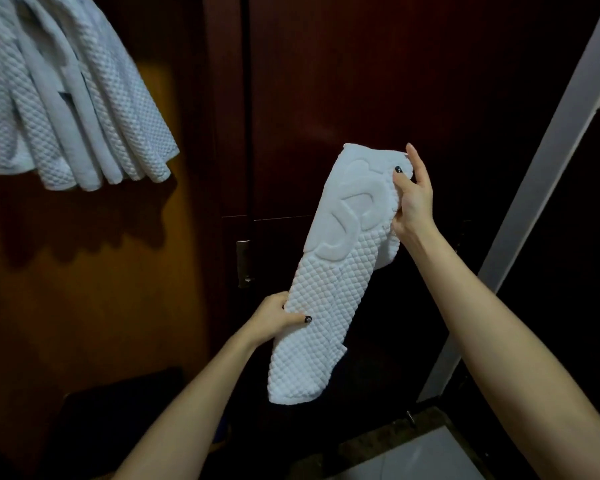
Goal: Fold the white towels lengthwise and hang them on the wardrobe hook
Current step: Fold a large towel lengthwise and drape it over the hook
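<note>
**Folded towel, mid-air: fold at risk**

White towel (329,271), folded long, is held before the wardrobe door (326,81). Right grip (413,199) pinches its top edge; left grip (278,320) pinches the lower edge. The loose bottom layers may splay if either pinch slackens.

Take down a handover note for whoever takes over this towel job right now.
The left hand grips the towel low down; the right hand pinches its top end.
The towel is held in the air before the wardrobe door, folded into a long strip.
The hung towels are at upper left; their hook is out of view.
Left: hang this one beside them.
</note>
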Demonstrator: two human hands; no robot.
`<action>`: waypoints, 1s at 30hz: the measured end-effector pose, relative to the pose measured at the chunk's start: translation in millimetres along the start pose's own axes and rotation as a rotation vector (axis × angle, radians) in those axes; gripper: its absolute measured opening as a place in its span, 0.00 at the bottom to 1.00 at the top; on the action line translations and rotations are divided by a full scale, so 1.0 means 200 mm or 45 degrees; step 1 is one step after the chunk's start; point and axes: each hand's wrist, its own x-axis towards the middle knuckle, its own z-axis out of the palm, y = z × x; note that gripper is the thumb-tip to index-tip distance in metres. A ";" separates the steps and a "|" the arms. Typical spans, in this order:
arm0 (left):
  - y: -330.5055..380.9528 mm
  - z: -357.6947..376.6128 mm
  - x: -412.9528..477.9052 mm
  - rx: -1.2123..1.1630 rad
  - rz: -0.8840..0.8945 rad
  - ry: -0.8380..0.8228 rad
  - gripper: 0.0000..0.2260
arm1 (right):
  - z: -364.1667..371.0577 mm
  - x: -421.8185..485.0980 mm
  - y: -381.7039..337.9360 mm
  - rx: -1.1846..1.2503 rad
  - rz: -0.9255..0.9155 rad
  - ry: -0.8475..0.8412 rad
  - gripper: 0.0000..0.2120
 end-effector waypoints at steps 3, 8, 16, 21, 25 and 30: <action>-0.08 -0.06 -0.05 0.106 -0.025 0.040 0.16 | -0.05 0.01 0.03 0.015 -0.003 0.088 0.24; -0.11 -0.09 -0.10 -0.032 -0.054 0.030 0.14 | -0.16 0.03 0.09 -0.002 -0.025 0.260 0.23; -0.07 -0.12 -0.05 0.296 -0.030 -0.065 0.18 | -0.32 0.07 0.10 0.054 -0.018 0.463 0.24; -0.23 -0.21 -0.02 0.607 -0.213 -0.214 0.23 | -0.39 0.06 0.10 0.051 -0.045 0.481 0.23; -0.20 -0.29 -0.03 0.373 -0.215 -0.156 0.11 | -0.48 0.06 0.12 0.044 -0.047 0.568 0.23; -0.19 -0.35 0.02 0.660 -0.200 -0.205 0.09 | -0.65 0.04 0.16 0.193 -0.032 0.747 0.24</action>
